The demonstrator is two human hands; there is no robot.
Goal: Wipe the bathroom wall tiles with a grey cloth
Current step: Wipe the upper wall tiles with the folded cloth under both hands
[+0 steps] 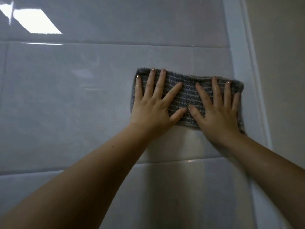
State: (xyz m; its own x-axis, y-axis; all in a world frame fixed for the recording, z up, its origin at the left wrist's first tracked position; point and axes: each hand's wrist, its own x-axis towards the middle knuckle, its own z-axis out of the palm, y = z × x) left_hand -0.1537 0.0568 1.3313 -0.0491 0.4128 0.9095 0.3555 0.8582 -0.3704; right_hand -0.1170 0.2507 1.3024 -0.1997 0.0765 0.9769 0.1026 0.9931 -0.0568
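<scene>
Mid-wipe: left hand [151, 106] and right hand [217, 111], fingers splayed flat, pressed the grey cloth [188, 95] against the wall tiles [66, 96]; next stroke needed even pressure.

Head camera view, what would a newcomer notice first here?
The left hand and right hand press flat, fingers spread, on a grey cloth against the glossy wall tiles, right of centre beside the white corner trim. A bright light reflection glares at the upper left.
</scene>
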